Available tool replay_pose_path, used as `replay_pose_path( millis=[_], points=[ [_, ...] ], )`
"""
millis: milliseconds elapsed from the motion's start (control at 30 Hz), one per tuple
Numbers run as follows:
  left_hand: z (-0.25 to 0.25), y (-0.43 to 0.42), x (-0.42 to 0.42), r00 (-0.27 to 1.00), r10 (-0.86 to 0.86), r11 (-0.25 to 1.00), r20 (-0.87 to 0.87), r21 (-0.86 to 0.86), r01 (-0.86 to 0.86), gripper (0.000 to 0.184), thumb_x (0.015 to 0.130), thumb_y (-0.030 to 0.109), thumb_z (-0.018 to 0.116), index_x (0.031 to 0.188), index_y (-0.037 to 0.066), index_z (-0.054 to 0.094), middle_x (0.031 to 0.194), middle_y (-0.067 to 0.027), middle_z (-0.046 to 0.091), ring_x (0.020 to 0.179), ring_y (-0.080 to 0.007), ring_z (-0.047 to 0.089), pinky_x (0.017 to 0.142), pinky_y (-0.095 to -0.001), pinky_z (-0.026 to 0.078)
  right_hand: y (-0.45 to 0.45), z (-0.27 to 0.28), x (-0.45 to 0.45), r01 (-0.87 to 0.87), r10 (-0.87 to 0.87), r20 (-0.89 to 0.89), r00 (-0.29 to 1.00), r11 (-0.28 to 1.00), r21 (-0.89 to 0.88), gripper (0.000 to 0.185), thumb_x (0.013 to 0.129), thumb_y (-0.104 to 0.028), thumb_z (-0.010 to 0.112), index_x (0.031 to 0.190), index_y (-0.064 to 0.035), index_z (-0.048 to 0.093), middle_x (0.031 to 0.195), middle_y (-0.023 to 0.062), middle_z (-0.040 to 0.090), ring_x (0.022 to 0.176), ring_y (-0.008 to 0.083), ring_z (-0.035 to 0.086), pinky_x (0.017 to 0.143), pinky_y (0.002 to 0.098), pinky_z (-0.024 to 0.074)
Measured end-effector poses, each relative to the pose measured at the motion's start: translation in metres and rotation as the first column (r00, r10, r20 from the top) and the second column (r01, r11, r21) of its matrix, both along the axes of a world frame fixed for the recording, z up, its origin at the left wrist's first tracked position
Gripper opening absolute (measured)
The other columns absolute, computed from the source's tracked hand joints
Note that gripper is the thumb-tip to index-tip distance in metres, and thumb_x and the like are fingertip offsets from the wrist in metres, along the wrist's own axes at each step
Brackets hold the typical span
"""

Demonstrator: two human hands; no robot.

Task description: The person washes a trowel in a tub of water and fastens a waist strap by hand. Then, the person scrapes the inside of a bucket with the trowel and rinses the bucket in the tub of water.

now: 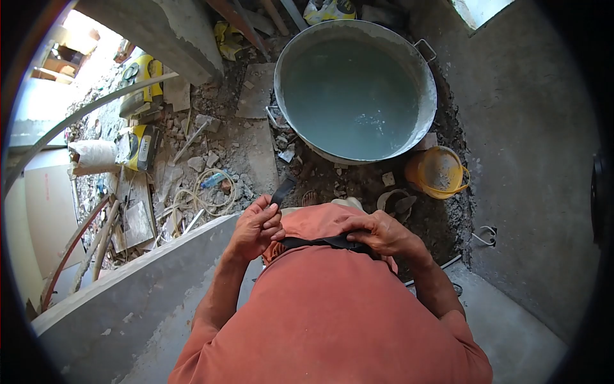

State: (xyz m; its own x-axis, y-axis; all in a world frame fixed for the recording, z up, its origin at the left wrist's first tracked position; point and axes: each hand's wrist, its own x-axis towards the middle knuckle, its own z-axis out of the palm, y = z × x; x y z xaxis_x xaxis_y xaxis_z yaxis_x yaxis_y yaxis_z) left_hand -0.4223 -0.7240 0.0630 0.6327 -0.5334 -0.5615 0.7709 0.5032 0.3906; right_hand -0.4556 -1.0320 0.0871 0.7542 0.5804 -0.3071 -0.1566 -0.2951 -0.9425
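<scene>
A black strap [313, 242] runs across my waist over the orange-red shirt [320, 307]. My left hand [257, 225] is closed on it, and a short dark end sticks up beyond the thumb. On the other side my right hand [385, 234] pinches the strap against the shirt, with its fingers curled. Whether a buckle lies under the right fingers is hidden. Both hands are in front of my belly, a little apart from each other.
Ahead stands a large metal tub [355, 102] of cloudy water with side handles. A yellow bucket [437, 173] is right of it, beside a grey wall [531, 147]. Rubble, boards, a coiled hose [203, 200] and yellow-black bags [137, 147] lie left, beyond a low wall [141, 269].
</scene>
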Motion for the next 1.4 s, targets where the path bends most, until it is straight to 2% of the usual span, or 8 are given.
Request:
replay_pose_path(
  millis=[233, 367, 633, 900, 967, 1067, 1200, 1400],
  points=[
    [0.010, -0.038, 0.021, 0.882, -0.414, 0.855, 0.224, 0.427, 0.293, 0.013, 0.102, 0.020, 0.051, 0.098, 0.008, 0.048, 0.067, 0.0065, 0.036, 0.054, -0.0034, 0.034, 0.048, -0.0222, 0.029, 0.025, 0.018, 0.040, -0.082, 0.091, 0.099, 0.991, 0.992, -0.092, 0.015, 0.085, -0.008, 0.066, 0.099, -0.0037, 0.065, 0.090, 0.0101, 0.069, 0.084, 0.0289, 0.068, 0.076, 0.0384, 0.0525],
    [-0.021, -0.061, 0.010, 0.604, -0.662, 0.668, 0.444, 0.715, 0.206, 0.022, 0.102, 0.025, 0.048, 0.094, 0.004, 0.052, 0.080, -0.0015, 0.051, 0.074, -0.0082, 0.048, 0.063, -0.0249, 0.042, 0.049, 0.025, 0.058, -0.161, 0.275, 0.460, 0.844, 0.949, -0.271, 0.019, 0.081, -0.010, 0.071, 0.099, -0.0077, 0.064, 0.082, 0.0096, 0.063, 0.082, 0.0291, 0.064, 0.073, 0.0394, 0.0509],
    [0.009, -0.040, 0.015, 0.815, -0.526, 0.802, 0.242, 0.460, 0.381, 0.026, 0.095, 0.019, 0.050, 0.113, 0.004, 0.061, 0.096, 0.0012, 0.057, 0.088, -0.0096, 0.052, 0.077, -0.0243, 0.043, 0.059, 0.027, 0.075, -0.144, 0.195, 0.445, 0.874, 0.979, -0.147, 0.011, 0.083, -0.011, 0.066, 0.089, -0.0038, 0.061, 0.087, 0.0110, 0.060, 0.082, 0.0326, 0.063, 0.070, 0.0413, 0.0506],
    [0.003, -0.041, 0.018, 0.623, -0.625, 0.762, 0.471, 0.542, 0.355, 0.029, 0.096, 0.025, 0.059, 0.109, 0.000, 0.064, 0.091, -0.0022, 0.066, 0.086, -0.0084, 0.057, 0.080, -0.0252, 0.047, 0.072, 0.008, 0.076, -0.027, 0.095, 0.708, 0.700, 0.994, -0.106, 0.017, 0.074, -0.010, 0.072, 0.088, -0.0061, 0.064, 0.084, 0.0088, 0.060, 0.082, 0.0300, 0.062, 0.073, 0.0400, 0.0504],
    [0.004, -0.037, 0.019, 0.466, -0.845, 0.472, 0.261, 0.773, 0.424, 0.031, 0.100, 0.028, 0.055, 0.106, -0.001, 0.064, 0.084, -0.0008, 0.066, 0.078, -0.0093, 0.057, 0.071, -0.0277, 0.047, 0.066, 0.004, 0.065, 0.052, 0.028, 0.658, 0.752, 0.994, -0.101, 0.019, 0.079, -0.013, 0.073, 0.093, -0.0048, 0.064, 0.091, 0.0102, 0.063, 0.089, 0.0293, 0.064, 0.077, 0.0394, 0.0512],
    [0.004, -0.036, 0.015, 0.684, -0.689, 0.649, 0.241, 0.626, 0.433, 0.032, 0.101, 0.030, 0.053, 0.101, 0.000, 0.065, 0.075, 0.0030, 0.059, 0.068, -0.0057, 0.049, 0.061, -0.0243, 0.040, 0.049, 0.003, 0.053, 0.058, -0.047, 0.087, 0.995, 0.989, -0.138, 0.024, 0.089, -0.014, 0.070, 0.102, 0.0043, 0.062, 0.097, 0.0145, 0.069, 0.092, 0.0250, 0.068, 0.084, 0.0359, 0.0526],
    [0.004, -0.034, 0.017, 0.774, -0.585, 0.738, 0.242, 0.554, 0.385, 0.034, 0.102, 0.032, 0.052, 0.097, 0.001, 0.066, 0.070, 0.0054, 0.054, 0.063, -0.0020, 0.045, 0.056, -0.0200, 0.036, 0.050, 0.017, 0.041, 0.315, -0.285, -0.383, 0.879, 0.949, 0.016, 0.012, 0.090, -0.002, 0.065, 0.098, 0.0067, 0.063, 0.091, 0.0071, 0.070, 0.088, 0.0109, 0.064, 0.078, 0.0257, 0.0519],
    [-0.009, -0.032, 0.022, 0.836, -0.525, 0.812, 0.160, 0.389, 0.435, 0.035, 0.102, 0.032, 0.053, 0.091, 0.002, 0.067, 0.070, 0.0044, 0.058, 0.062, -0.0031, 0.050, 0.056, -0.0207, 0.041, 0.068, 0.022, 0.035, 0.095, -0.097, 0.029, 0.995, 0.995, 0.039, 0.012, 0.089, -0.008, 0.067, 0.097, 0.0000, 0.069, 0.093, 0.0106, 0.070, 0.088, 0.0197, 0.066, 0.081, 0.0307, 0.0497]
  ],
)
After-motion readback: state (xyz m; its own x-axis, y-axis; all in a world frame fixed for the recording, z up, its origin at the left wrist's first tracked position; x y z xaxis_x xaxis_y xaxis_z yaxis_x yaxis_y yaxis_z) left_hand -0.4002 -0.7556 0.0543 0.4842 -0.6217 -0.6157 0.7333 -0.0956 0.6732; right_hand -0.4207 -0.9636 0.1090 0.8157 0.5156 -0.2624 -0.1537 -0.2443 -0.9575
